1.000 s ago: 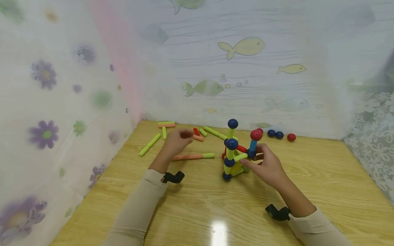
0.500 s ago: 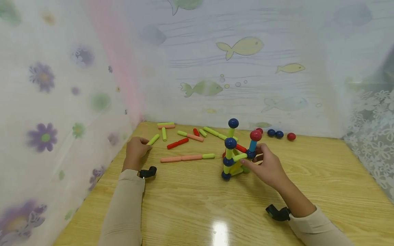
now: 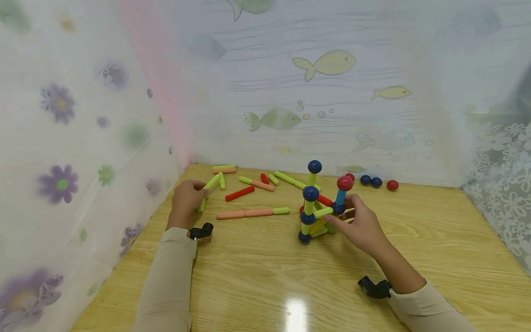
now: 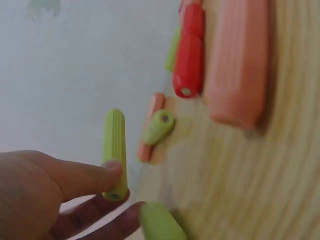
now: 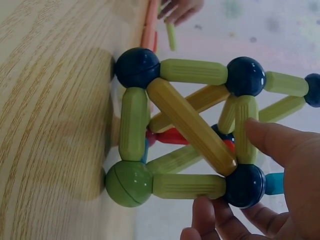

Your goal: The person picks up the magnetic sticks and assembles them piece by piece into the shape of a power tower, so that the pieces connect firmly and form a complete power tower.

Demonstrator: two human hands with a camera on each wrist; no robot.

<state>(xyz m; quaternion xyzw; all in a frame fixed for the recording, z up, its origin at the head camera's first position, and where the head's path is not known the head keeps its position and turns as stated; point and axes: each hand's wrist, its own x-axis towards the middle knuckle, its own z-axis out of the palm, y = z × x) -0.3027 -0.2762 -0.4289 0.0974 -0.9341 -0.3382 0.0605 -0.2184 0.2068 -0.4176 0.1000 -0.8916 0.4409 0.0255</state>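
My left hand (image 3: 185, 199) pinches a short yellow-green magnetic stick (image 4: 114, 140) between thumb and fingers, raised off the table in the left wrist view. Another yellow-green stick (image 3: 202, 205) lies right by its fingertips. My right hand (image 3: 364, 224) steadies a frame of magnetic sticks and balls standing on the table. Its thumb lies on an upper yellow-green stick (image 5: 246, 131), with the fingers around the corner by a dark blue ball (image 5: 245, 185). Dark blue balls (image 3: 310, 193) cap two uprights; a red ball (image 3: 345, 183) tops a light blue stick (image 3: 340, 197).
Loose sticks lie left of the frame: a salmon and yellow-green row (image 3: 253, 213), a red pair (image 3: 239, 193), and several more toward the back. Two blue balls (image 3: 371, 180) and a red ball (image 3: 392, 185) sit at the back right, near the patterned curtain (image 3: 265, 83).
My left hand moved left from the middle sticks to the yellow-green pair, took one stick and lifted it away from the other. The right hand stayed on the frame.
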